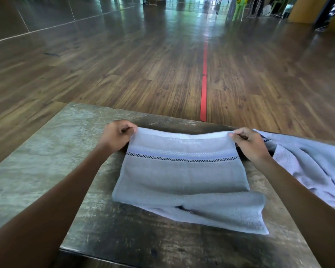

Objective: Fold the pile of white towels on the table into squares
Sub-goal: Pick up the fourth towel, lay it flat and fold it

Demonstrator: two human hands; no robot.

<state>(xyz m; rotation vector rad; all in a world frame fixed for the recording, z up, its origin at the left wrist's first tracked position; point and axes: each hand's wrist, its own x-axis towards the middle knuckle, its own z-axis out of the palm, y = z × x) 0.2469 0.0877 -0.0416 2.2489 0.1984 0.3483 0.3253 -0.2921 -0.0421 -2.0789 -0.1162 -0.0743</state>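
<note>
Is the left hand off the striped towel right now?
No, the left hand pinches the far left corner of the striped towel, while the right hand pinches the far right corner.

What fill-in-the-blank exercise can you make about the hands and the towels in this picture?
1. The left hand and the right hand each pinch a far ____ of the striped towel.
2. A crumpled towel lies on the table to the ____ of the striped one.
3. The line on the wooden floor beyond the table is ____.

Missing words: corner; right; red.
</note>
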